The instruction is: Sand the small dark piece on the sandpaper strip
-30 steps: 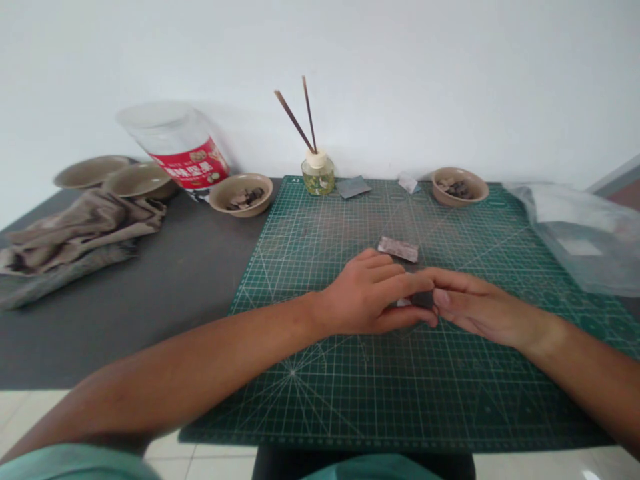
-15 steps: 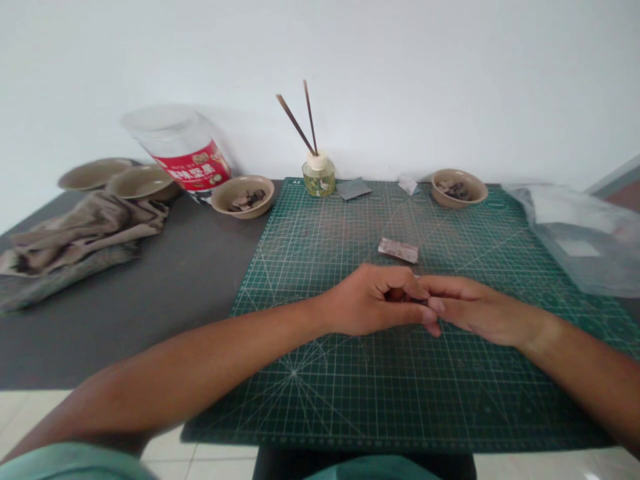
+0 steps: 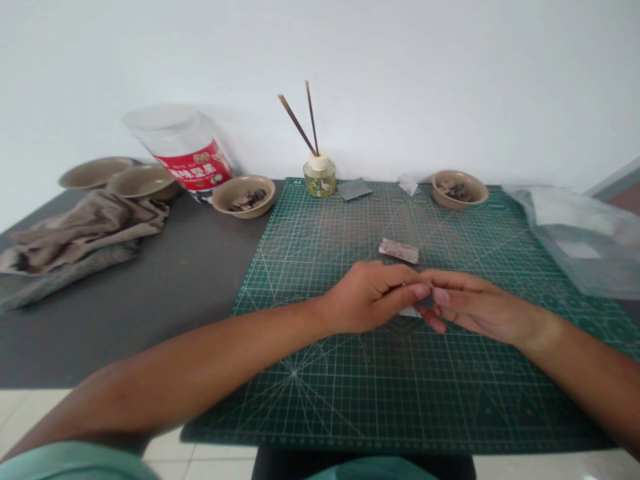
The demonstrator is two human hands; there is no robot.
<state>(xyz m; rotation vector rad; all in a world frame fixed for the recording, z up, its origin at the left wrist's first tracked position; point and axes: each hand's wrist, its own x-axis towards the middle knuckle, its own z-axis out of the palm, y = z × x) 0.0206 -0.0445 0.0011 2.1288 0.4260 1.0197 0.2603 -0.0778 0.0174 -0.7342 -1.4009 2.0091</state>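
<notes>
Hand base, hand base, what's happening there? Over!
Left hand, right hand: fingertips together on small dark piece. Speckled rectangular piece lies apart, just beyond, on green cutting mat.

Flat piece [image 3: 399,251] just ahead of hands [image 3: 425,297], bowl [image 3: 459,189] beyond

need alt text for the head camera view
The left hand and right hand meet over a green cutting mat, holding a small dark piece between their fingers. A flat strip lies just beyond them, and a bowl of dark chips sits at the mat's far edge.
</notes>
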